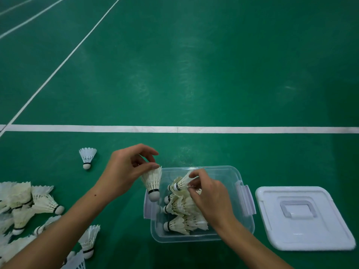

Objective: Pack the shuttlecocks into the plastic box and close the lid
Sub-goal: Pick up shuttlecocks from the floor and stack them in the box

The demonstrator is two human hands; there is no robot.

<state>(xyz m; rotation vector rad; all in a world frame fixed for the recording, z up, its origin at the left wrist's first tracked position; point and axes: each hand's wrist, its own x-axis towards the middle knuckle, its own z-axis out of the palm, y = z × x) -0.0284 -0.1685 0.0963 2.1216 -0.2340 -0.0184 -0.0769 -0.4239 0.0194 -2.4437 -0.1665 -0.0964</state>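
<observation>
Lid (303,218) right of box (229,171) (open); loose shuttlecocks (29,202) heaped left.

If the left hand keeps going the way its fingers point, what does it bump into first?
Probably the box. The left hand points right, holding a shuttlecock cork-down at the box's left edge. That shuttlecock would likely meet the rim or the shuttlecocks inside first; height above the rim is unclear.

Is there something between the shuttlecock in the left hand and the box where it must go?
Nothing visible blocks it. The left hand holds the shuttlecock at the open box's left edge. The lid lies off to the right. The right hand is arranging shuttlecocks inside.
</observation>
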